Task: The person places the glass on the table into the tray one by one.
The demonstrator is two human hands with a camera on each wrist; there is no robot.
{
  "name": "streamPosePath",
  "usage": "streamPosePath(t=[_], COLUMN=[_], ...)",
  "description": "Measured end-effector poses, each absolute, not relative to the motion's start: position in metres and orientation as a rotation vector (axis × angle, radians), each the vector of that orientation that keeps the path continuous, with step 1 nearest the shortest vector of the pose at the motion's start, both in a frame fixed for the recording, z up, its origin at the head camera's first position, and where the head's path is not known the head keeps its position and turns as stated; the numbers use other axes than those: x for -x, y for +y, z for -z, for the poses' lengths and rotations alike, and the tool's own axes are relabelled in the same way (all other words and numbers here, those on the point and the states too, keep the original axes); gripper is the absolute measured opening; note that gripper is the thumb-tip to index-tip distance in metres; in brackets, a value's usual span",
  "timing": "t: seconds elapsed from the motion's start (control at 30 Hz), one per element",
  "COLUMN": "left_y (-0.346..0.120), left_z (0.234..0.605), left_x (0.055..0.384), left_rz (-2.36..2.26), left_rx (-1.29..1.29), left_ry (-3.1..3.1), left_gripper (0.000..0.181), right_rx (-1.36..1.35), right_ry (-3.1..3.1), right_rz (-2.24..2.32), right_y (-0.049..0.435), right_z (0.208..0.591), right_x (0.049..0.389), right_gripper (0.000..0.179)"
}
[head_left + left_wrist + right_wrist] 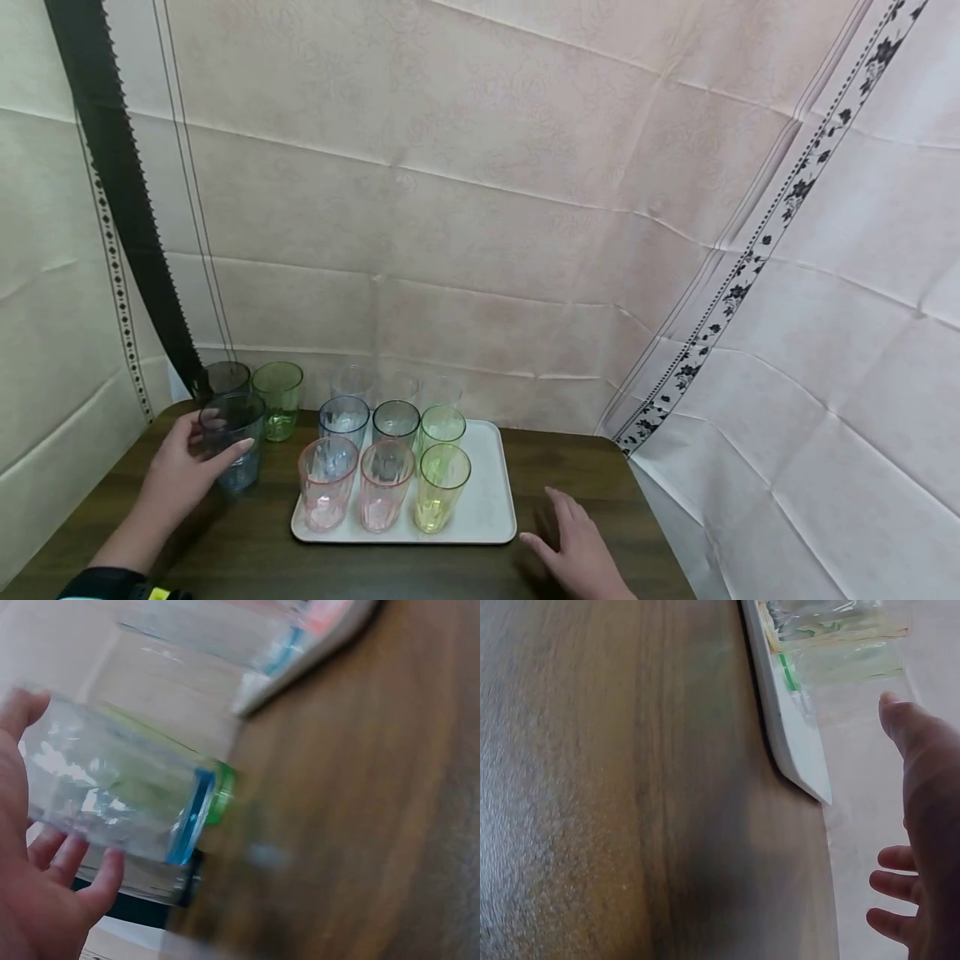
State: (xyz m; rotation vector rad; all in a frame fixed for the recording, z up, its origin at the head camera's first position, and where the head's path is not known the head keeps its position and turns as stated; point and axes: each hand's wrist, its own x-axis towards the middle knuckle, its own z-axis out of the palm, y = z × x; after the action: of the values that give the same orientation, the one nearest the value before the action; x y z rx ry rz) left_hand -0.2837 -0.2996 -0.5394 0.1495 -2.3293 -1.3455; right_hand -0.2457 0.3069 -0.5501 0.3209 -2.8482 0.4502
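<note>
At the table's left side, my left hand [176, 473] grips a clear blue glass [242, 468], thumb on the near side and fingers round the far side. The left wrist view shows the blue base of this glass; whether it touches the table I cannot tell. Just behind it stand a green glass [281, 417] and a dark grey glass [227, 377]. My right hand [577, 550] holds nothing and is off the right edge of a white tray [491, 492], its fingers loosely spread.
Several glasses stand in rows on the tray, among them a pink glass [386, 492] and a yellow glass [442, 492] in front. A patterned cloth [480, 208] hangs behind the brown wooden table [360, 571]. A black strap [131, 183] runs down at the left.
</note>
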Motion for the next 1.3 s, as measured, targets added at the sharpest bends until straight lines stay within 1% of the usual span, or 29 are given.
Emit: streamPosePath(t=[0.1, 0.2, 0.37, 0.53, 0.7, 0.8, 0.87, 1.0, 1.1, 1.2, 1.3], left_y=[-0.303, -0.304, -0.289, -0.259, -0.228, -0.207, -0.193, -0.166, -0.147, -0.13, -0.118], left_z=[0.524, 0.506, 0.47, 0.436, 0.415, 0.409, 0.408, 0.411, 0.415, 0.418, 0.421], left_x=[0.269, 0.254, 0.231, 0.213, 0.202, 0.2, 0.201, 0.204, 0.205, 0.204, 0.203], left_rz=[1.288, 1.274, 1.404, 1.547, 1.69, 1.755, 1.787, 1.798, 1.831, 1.917, 1.952], left_rx=[-0.047, 0.098, 0.384, 0.66, 0.919, 1.02, 1.025, 1.007, 1.017, 1.069, 1.13], left_ry=[-2.372, -2.374, -2.305, -2.214, -2.106, -2.081, -2.107, -2.181, -2.202, -2.174, -2.126], left_gripper=[0.083, 0.073, 0.061, 0.056, 0.059, 0.061, 0.06, 0.059, 0.062, 0.066, 0.067], right_rx=[-0.324, -0.321, -0.317, -0.35, -0.439, -0.532, -0.595, -0.842, -1.068, -1.217, -1.267], right_ry=[-2.821, -2.794, -2.757, -2.693, -2.613, -2.566, -2.547, -2.441, -2.318, -2.233, -2.22], right_rz=[-0.517, -0.597, -0.72, -0.854, -0.99, -1.06, -1.102, -1.198, -1.294, -1.426, -1.588], right_y=[0.306, 0.303, 0.296, 0.284, 0.266, 0.251, 0.238, 0.207, 0.184, 0.165, 0.151], right_z=[0.547, 0.542, 0.529, 0.507, 0.484, 0.471, 0.463, 0.447, 0.436, 0.428, 0.426], right_x=[0.244, 0.243, 0.24, 0.233, 0.227, 0.224, 0.223, 0.219, 0.215, 0.209, 0.203], right_gripper=[0.088, 0.091, 0.097, 0.091, 0.088, 0.084, 0.082, 0.08, 0.08, 0.082, 0.084])
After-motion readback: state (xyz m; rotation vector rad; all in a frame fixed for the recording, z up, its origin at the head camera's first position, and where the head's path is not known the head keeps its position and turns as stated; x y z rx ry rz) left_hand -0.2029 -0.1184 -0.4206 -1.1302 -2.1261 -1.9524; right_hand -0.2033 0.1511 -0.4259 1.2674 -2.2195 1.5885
